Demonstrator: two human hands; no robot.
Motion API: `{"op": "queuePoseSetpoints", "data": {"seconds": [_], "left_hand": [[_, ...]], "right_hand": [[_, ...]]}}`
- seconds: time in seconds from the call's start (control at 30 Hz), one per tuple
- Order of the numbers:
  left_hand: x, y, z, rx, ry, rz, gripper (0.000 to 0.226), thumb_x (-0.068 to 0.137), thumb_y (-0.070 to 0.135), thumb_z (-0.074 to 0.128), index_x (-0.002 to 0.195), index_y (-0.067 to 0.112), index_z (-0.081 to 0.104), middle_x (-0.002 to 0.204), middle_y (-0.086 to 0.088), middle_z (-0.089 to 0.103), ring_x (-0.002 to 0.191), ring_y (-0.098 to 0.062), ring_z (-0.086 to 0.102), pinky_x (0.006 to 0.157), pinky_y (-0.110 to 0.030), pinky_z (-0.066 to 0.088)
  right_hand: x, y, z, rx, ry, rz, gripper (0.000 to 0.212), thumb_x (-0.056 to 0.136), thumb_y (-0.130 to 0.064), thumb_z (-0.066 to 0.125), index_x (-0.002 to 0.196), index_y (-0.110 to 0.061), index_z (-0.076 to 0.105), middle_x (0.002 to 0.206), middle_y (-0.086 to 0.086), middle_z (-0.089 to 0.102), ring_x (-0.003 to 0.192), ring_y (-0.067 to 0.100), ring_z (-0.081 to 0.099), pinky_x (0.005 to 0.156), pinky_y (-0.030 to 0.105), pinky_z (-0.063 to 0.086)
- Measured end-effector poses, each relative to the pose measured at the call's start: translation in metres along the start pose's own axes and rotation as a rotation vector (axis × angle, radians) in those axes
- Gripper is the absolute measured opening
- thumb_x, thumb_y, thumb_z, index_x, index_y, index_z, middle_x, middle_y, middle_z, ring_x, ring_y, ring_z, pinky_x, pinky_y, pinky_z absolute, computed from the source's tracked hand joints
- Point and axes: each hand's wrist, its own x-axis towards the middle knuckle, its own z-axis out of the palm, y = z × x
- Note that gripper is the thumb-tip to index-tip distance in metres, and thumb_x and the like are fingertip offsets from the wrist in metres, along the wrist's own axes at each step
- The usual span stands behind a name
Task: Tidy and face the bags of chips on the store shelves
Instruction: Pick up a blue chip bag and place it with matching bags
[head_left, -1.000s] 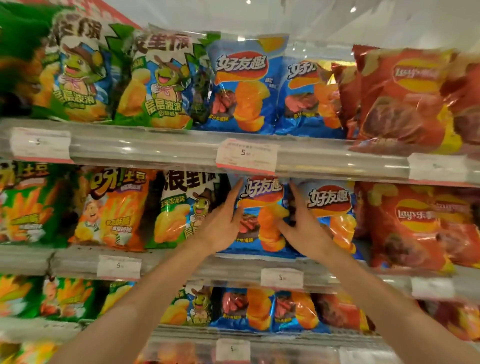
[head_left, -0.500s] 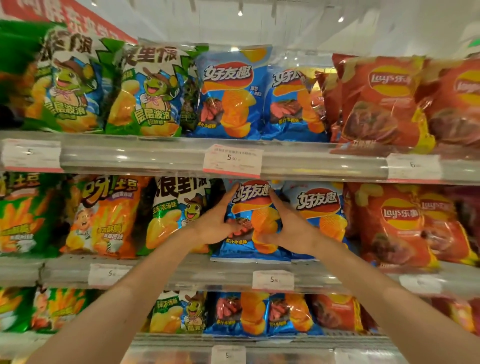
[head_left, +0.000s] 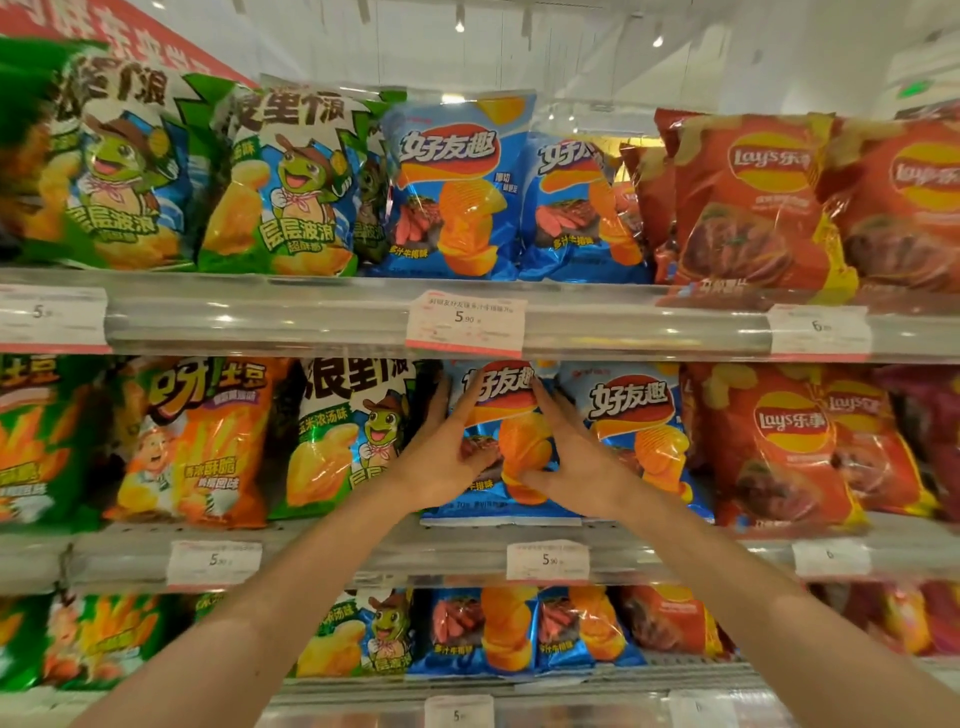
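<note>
Flanking blue bag (head_left: 511, 415) on middle shelf (head_left: 363, 551): left hand (head_left: 449, 457) and right hand (head_left: 576, 462), fingers straight, palms pressed on bag's sides, thumbs across front; bag upright, facing out, under price tag (head_left: 465, 323); green bag (head_left: 348, 441) just left, second blue bag (head_left: 639, 431) just right; red bags (head_left: 774, 447) further right; more bags on shelves above and below.

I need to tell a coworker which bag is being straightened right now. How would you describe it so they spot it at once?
Look at the middle shelf, just under the central price tag. The blue bag there is framed by the left hand and right hand. Its blue twin to the right goes untouched.
</note>
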Motion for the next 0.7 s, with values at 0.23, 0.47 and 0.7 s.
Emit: {"op": "queuePoseSetpoints", "data": {"seconds": [0.23, 0.47, 0.7], "left_hand": [[-0.034, -0.021, 0.017, 0.769, 0.288, 0.276, 0.057, 0.103, 0.052, 0.035, 0.152, 0.022, 0.038, 0.163, -0.013, 0.02, 0.149, -0.034, 0.023, 0.116, -0.053, 0.027], [-0.031, -0.024, 0.022, 0.875, 0.23, 0.193, 0.062, 0.104, 0.054, 0.016, 0.155, 0.022, 0.028, 0.165, -0.012, 0.011, 0.153, -0.031, 0.007, 0.121, -0.053, 0.015], [-0.044, -0.018, 0.023, 0.817, 0.289, 0.138, 0.062, 0.104, 0.051, 0.027, 0.153, 0.015, 0.034, 0.163, -0.013, 0.019, 0.152, -0.031, 0.014, 0.121, -0.053, 0.016]], "right_hand": [[-0.03, 0.018, 0.033, -0.478, 0.299, -0.149, 0.07, 0.102, -0.051, 0.034, 0.16, -0.018, 0.01, 0.167, 0.009, 0.003, 0.154, 0.028, 0.003, 0.122, 0.051, 0.019], [-0.029, 0.024, 0.043, -0.602, 0.264, -0.074, 0.069, 0.103, -0.056, 0.009, 0.159, -0.015, 0.011, 0.166, 0.01, 0.007, 0.154, 0.027, 0.002, 0.122, 0.053, 0.014], [-0.04, 0.018, 0.044, -0.561, 0.331, -0.024, 0.067, 0.104, -0.056, 0.016, 0.158, -0.017, 0.02, 0.166, 0.01, 0.013, 0.154, 0.026, 0.005, 0.122, 0.056, 0.01]]}}
